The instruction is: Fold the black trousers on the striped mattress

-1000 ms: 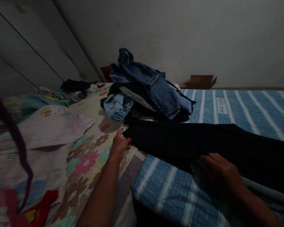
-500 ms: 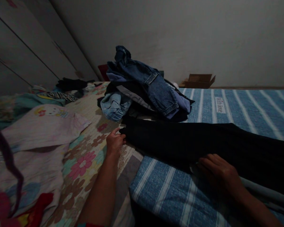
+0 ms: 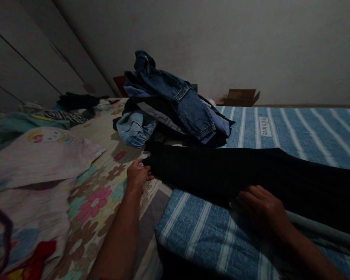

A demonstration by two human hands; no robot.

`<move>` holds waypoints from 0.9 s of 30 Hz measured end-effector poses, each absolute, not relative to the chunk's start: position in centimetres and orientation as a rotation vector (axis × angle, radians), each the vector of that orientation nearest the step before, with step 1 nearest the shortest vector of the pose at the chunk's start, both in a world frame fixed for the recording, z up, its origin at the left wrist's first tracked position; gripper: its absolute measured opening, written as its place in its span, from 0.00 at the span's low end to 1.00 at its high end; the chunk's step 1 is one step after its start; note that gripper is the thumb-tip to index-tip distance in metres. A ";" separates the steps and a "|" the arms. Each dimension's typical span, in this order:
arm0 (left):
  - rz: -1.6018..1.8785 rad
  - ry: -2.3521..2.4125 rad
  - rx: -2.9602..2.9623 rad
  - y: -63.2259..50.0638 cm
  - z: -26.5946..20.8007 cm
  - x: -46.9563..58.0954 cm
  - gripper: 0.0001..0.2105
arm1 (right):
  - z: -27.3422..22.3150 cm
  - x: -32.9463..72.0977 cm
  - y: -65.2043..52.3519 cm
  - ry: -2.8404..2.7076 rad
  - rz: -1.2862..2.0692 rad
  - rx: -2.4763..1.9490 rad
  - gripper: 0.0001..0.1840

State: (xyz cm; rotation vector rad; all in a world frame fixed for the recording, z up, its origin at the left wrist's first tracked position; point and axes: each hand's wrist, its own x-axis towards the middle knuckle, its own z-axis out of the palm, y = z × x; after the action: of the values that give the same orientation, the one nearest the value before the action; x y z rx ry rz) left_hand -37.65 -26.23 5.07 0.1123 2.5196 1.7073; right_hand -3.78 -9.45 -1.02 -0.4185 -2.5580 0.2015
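Observation:
A pair of black trousers (image 3: 210,167) lies stretched across the bed, its far right part running out of view. My left hand (image 3: 138,175) is closed on the narrow end of the trouser leg, at the left. Along the near edge of the same trousers, my right hand (image 3: 261,204) has its fingers curled and pinched on the fabric; its fingertips are partly hidden. A greyish strip of cloth (image 3: 315,223) shows under the trousers beside my right wrist.
Behind the trousers rises a heap of clothes with a denim garment (image 3: 175,93) on top. A pink garment (image 3: 46,159) lies at left on the flowered sheet (image 3: 95,202). The blue striped mattress (image 3: 198,229) has a near corner edge. A cardboard box (image 3: 240,97) stands by the wall.
The whole view has shifted slightly, so everything sits a little further left. Both hands keep their hold on the black trousers, which look nearly unmoved.

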 end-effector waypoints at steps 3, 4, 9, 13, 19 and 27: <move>1.684 2.516 0.123 -26.1 5.1 -37.7 0.27 | -0.8 -3.9 -9.4 -2.549 0.197 -0.416 0.13; 1.674 2.518 0.126 -26.1 5.1 -37.7 0.26 | -0.8 -3.9 -9.4 -2.551 0.203 -0.423 0.12; 1.635 2.675 0.150 -26.1 5.8 -37.4 0.22 | -0.5 -4.1 -9.3 -2.574 0.229 -0.435 0.12; 1.504 3.130 0.570 -25.8 6.5 -35.8 0.19 | -0.4 -4.3 -9.4 -2.574 0.230 -0.452 0.12; 1.094 2.669 1.943 -23.4 5.8 -29.8 0.09 | -0.3 -4.5 -9.8 -2.563 0.201 -0.476 0.12; 0.612 1.977 2.374 -20.7 3.1 -24.7 0.13 | -0.7 -4.8 -10.1 -2.479 0.133 -0.421 0.09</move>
State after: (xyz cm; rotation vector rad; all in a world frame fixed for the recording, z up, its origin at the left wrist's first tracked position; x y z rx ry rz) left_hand -24.69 -20.67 3.13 2.3744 1.9771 0.6122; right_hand -4.75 -10.13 -0.72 -0.4212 -2.4794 0.1331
